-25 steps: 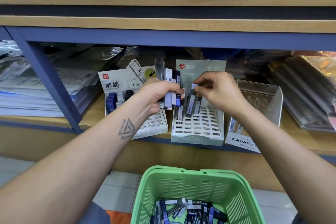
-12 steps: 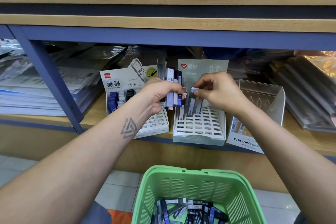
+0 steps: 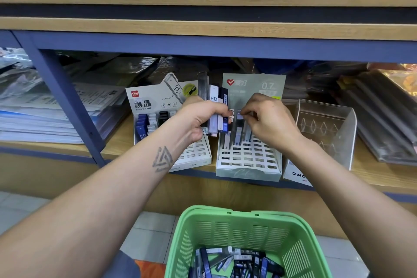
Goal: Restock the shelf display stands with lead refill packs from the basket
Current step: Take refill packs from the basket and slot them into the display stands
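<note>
Nearest you, a green slotted plastic basket (image 3: 248,235) sits low in view, with loose lead refill packs (image 3: 234,259) in dark blue, grey and white heaped in its bottom. Beyond it, your two forearms reach up to the wooden shelf (image 3: 117,140). Your left hand (image 3: 203,117) grips an upright bundle of slim refill packs (image 3: 214,106), fingers curled round them, one marked HB. Your right hand (image 3: 270,124) pinches the top of a single pale refill pack (image 3: 239,124) between thumb and fingertips, standing it in the back row of the pale green 0.7 display stand (image 3: 248,160). Compared with half a second ago, both hands hold much the same pose, and the pinched pack stands in the same row. To the left stands a white stand with blue and black packs (image 3: 153,106); to the right, a clear acrylic stand (image 3: 327,124).
</note>
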Available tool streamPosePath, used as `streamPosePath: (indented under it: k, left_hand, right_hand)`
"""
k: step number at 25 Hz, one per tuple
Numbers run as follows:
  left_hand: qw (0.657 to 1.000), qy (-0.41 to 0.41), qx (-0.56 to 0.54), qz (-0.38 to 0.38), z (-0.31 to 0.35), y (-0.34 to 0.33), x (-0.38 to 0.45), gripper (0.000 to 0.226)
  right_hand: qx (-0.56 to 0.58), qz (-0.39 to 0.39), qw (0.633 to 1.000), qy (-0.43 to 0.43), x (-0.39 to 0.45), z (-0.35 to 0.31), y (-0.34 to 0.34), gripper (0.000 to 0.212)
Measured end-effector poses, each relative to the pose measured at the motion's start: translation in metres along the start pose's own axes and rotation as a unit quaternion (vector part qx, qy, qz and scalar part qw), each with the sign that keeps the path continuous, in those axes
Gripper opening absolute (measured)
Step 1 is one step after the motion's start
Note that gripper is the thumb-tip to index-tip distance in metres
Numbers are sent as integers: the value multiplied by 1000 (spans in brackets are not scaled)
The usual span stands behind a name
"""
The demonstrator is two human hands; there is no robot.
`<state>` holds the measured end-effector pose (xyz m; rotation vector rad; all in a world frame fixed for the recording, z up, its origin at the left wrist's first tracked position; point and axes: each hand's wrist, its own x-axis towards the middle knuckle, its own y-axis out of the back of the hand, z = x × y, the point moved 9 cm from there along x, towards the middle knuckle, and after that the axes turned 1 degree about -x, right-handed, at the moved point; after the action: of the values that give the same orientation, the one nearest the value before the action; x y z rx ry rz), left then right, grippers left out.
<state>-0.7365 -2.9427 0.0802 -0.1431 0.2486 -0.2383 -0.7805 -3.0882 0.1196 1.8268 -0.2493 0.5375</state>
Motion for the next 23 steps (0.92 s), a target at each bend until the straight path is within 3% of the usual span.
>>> streamPosePath:
  k: [3, 5, 7, 9, 11, 14, 19, 21, 23]
  left_hand:
    - [1000, -17, -18, -4, 5, 1, -2, 54]
    - [999, -19, -31, -19, 5, 1, -4, 45]
    - [998, -3, -33, -58, -1, -4, -11, 41]
    - [995, 21, -20, -97, -10, -13, -19, 37]
    - [992, 34, -4, -123, -19, -21, -25, 36]
    - [991, 32, 11, -130, -24, -26, -27, 38]
    - [988, 56, -36, -137, -22, -16, -28, 39]
    - [990, 70, -36, -119, -22, -4, -26, 15]
    - [991, 78, -53, -96, -16, 12, -25, 6]
  right_hand:
    - [-5, -8, 1000, -9, 0, -1, 2, 22]
    - [117, 4, 991, -64, -1, 5, 9, 24]
    - [318, -17, 937, -146, -7, 12, 5, 23]
    - [427, -48, 883, -191, -15, 13, -3, 23]
    - [473, -69, 853, -209, -22, 15, -10, 22]
    - [489, -83, 838, -225, -30, 15, -15, 6]
    - [603, -26, 756, -252, -27, 15, -4, 5]
    - [588, -38, 771, -242, -26, 9, -3, 12]
    - [507, -64, 837, -194, -23, -5, -4, 15]
